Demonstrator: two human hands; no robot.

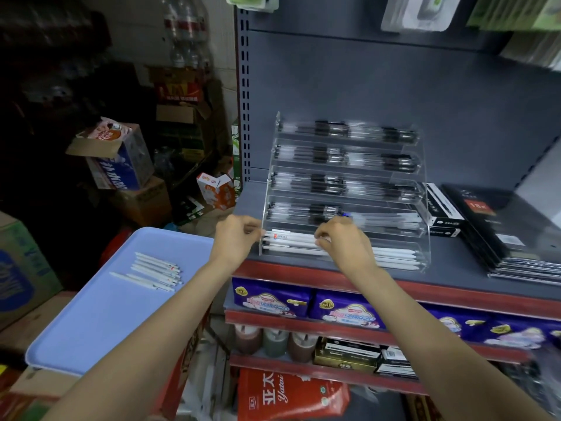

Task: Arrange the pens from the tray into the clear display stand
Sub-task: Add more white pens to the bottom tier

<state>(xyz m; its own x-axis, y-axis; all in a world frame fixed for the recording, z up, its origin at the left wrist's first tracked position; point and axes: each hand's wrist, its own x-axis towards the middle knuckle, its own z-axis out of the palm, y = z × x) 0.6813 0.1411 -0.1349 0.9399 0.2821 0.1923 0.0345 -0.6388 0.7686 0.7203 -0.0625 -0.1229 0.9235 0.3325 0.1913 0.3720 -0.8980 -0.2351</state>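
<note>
Blue tray (100,314) at lower left carries a cluster of white pens (154,273). Left hand (235,238) and right hand (341,241) — fingers curled — each pinch white pens in the bottom tier of the clear display stand (423,208) on the shelf (455,268).
</note>
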